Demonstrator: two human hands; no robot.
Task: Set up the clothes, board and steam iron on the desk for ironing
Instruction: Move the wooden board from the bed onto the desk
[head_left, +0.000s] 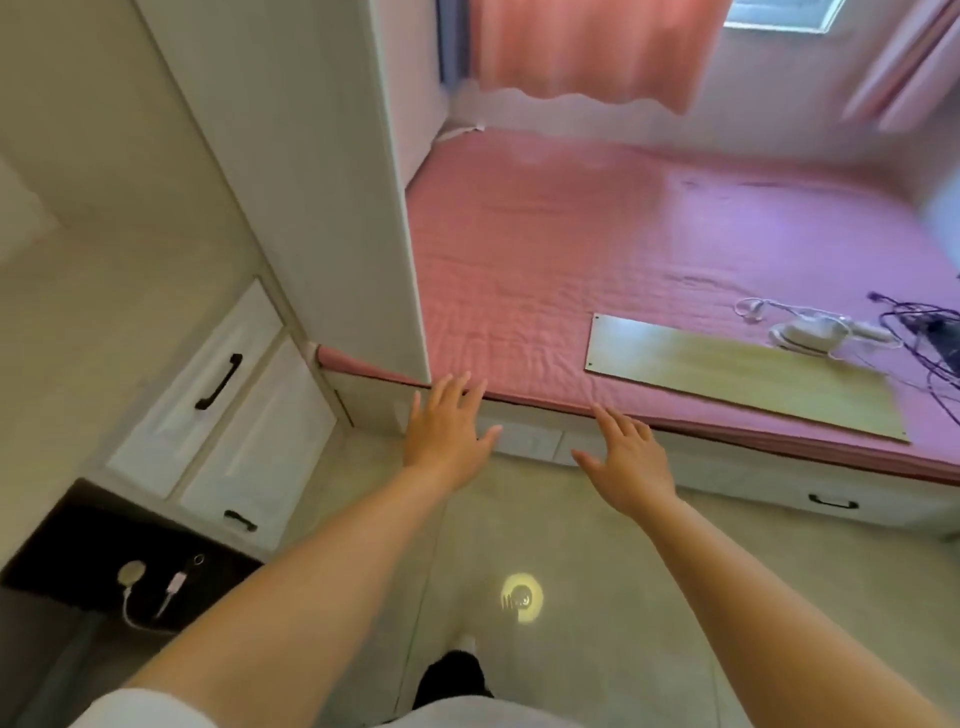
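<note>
As both bare arms reach forward over the pale floor (597, 545), the left hand (447, 436) and the right hand (626, 460) hover palm-down with fingers straight and slightly spread, holding nothing. Taking the pink bed (597, 249) as landmark: the left hand's fingertips lie over the bed's near edge, close to its near-left corner, while the right hand hangs just in front of that edge, over the white bed base (727, 478); whether either hand touches the bed cannot be told. A flat, pale wooden board (737, 379) lies on the bed's near-right part, its long side running close along the near edge, well to the right of both hands. A white steam iron (810, 332) rests on the bed just beyond the board's far right end, with a white cord (753, 306) looping off behind it. Dark cables (914, 332) are tangled at the bed's right edge, beside the iron. No clothes can be made out on the bed. A tall white cabinet panel (311, 182) stands against the bed's left side, and white drawers with black handles (218, 410) sit left of the bed's near-left corner. A dark desk surface (78, 545) lies further left and nearer the viewer, bearing a small round device on a white lead (130, 574). Pink curtains (587, 47) hang beyond the bed's far side.
</note>
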